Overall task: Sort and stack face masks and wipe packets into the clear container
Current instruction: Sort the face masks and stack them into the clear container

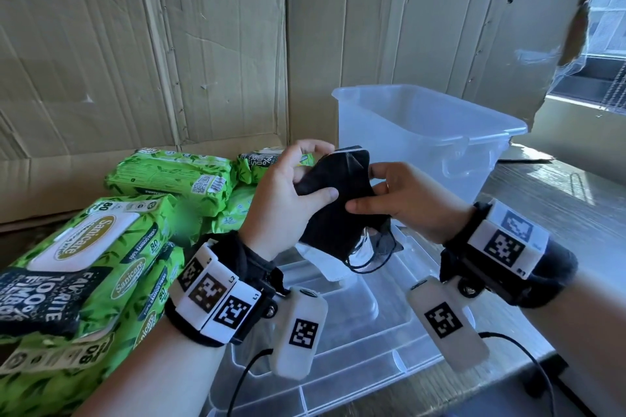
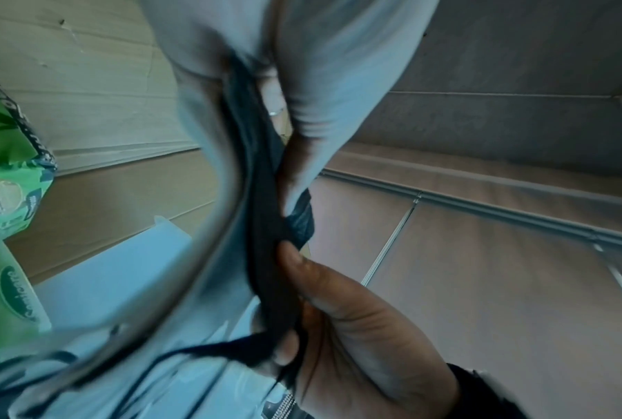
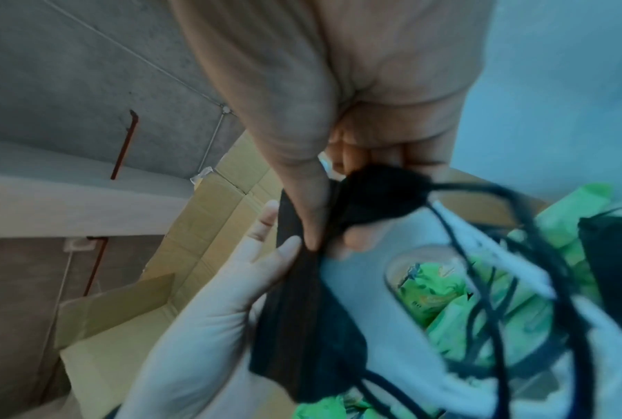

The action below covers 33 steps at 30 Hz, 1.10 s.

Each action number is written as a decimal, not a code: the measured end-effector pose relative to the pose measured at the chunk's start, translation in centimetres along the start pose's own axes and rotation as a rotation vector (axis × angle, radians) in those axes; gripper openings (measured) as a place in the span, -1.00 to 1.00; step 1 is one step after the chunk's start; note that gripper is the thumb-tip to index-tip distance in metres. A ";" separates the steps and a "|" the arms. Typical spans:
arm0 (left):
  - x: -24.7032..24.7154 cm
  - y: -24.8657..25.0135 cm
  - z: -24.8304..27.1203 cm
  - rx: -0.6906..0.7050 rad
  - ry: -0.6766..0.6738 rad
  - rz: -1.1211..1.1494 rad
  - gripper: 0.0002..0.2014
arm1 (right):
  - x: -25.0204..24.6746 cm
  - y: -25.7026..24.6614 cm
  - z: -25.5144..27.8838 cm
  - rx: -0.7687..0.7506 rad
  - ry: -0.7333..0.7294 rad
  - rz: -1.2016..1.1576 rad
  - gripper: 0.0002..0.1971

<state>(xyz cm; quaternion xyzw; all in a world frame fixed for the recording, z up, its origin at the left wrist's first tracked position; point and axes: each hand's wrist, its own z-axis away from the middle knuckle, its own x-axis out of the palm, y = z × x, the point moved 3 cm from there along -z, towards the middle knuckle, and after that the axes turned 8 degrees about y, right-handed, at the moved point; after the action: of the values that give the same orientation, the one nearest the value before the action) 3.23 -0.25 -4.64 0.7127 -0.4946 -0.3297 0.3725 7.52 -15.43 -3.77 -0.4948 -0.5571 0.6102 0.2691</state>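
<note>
Both hands hold a small stack of black face masks (image 1: 338, 200) in the air in front of me. My left hand (image 1: 291, 193) grips its left side, thumb across the front. My right hand (image 1: 393, 193) pinches its right edge. Ear loops (image 1: 372, 261) dangle below, and a white mask (image 1: 325, 264) shows under the black ones. The clear container (image 1: 423, 132) stands empty behind the hands. In the left wrist view the black masks (image 2: 266, 226) run edge-on between the fingers. The right wrist view shows the black masks (image 3: 302, 326) and loose loops.
Several green wipe packets (image 1: 169, 176) lie at the left, with large ones (image 1: 84, 264) stacked nearest me. A clear lid (image 1: 355, 342) lies flat under my wrists on the wooden table (image 1: 559, 200). Cardboard walls (image 1: 169, 44) stand behind. A window is at far right.
</note>
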 end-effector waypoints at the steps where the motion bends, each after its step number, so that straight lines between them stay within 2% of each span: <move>1: -0.1 0.0 0.0 0.012 0.011 -0.007 -0.53 | -0.2 0.0 -0.1 -0.013 -0.001 0.043 -0.85; 4: -0.2 -0.2 0.0 0.054 0.003 -0.081 -0.56 | -0.7 0.2 -0.6 -0.023 -0.035 0.192 -0.88; 6: 0.1 -0.2 0.0 0.075 -0.038 -0.153 -0.69 | -0.6 0.3 -0.9 -0.012 -0.114 0.227 -0.93; 7: 0.1 -0.3 0.0 0.078 -0.056 -0.182 -0.74 | -0.6 0.2 -0.9 -0.010 -0.146 0.234 -0.92; 10: 0.2 -0.6 -0.1 0.049 -0.089 -0.223 -0.72 | -0.7 0.2 -1.1 -0.019 -0.183 0.220 -0.82; 12: 0.0 -0.6 -0.1 0.020 -0.095 -0.240 -0.74 | -0.8 0.4 -1.4 -0.028 -0.149 0.199 -0.80; 14: -0.4 -0.7 -0.2 0.010 -0.047 -0.274 -0.81 | -1.1 1.3 -2.5 -0.024 -0.050 0.219 -0.88; 15: -0.7 -0.8 -0.4 0.016 -0.002 -0.287 -0.82 | -1.2 1.9 -3.1 -0.021 -0.007 0.283 -0.90; 17: -1.4 -0.7 -0.7 0.040 0.085 -0.330 -0.81 | -1.5 3.6 -4.5 -0.007 -0.004 0.569 -0.74; 19: -1.9 -0.5 -0.9 0.059 0.132 -0.380 -0.82 | -1.6 5.7 -5.5 0.043 -0.117 0.966 -0.51; 20: -1.9 -0.4 -0.9 0.059 0.141 -0.395 -0.82 | -1.5 6.8 -5.8 0.084 -0.184 1.093 -0.40; 24: -2.2 -0.5 -1.0 0.039 0.161 -0.421 -0.83 | -0.5 9.8 -7.1 0.160 -0.347 1.236 -0.15; 26: -2.3 -0.5 -1.0 0.028 0.164 -0.425 -0.82 | 0.2 9.9 -7.6 0.138 -0.385 1.290 -0.17; 30: -2.4 -0.5 -1.0 0.017 0.143 -0.448 -0.83 | 1.5 9.1 -8.4 0.104 -0.475 1.430 -0.32; 33: -2.7 -0.5 -1.1 0.003 0.151 -0.441 -0.83 | 2.3 9.1 -8.8 0.095 -0.527 1.617 -0.32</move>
<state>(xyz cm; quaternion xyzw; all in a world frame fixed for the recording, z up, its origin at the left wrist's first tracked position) 3.59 2.61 -4.21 0.8268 -0.2981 -0.3480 0.3262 16.70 -11.90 -12.14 -0.5704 -0.0506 0.7329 -0.3675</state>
